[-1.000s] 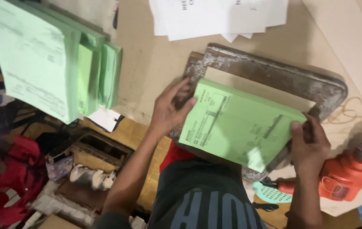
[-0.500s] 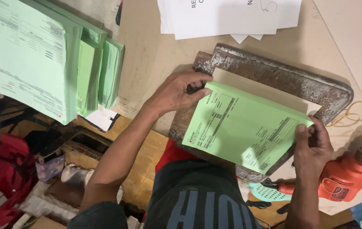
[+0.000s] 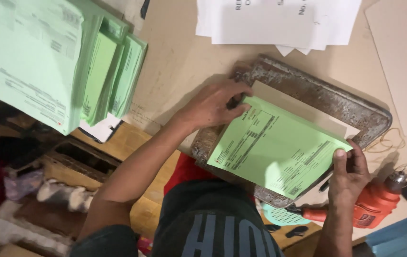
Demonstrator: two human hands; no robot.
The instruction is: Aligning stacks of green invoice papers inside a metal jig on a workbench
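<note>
A tall pile of green forms point(image 3: 32, 62) sits far left on the worktop point(image 3: 179, 57), then your left hand point(image 3: 215, 104) presses spread fingers onto a green sheet point(image 3: 275, 147) lying on a rusty metal tray point(image 3: 327, 97), while your right hand point(image 3: 348, 173) pinches its right corner beside an orange drill point(image 3: 372, 207).

Left hand point(image 3: 213, 105) lies flat, fingers spread toward two o'clock; right hand point(image 3: 348, 173) pinches, thumb up toward twelve, forearm at six
</note>
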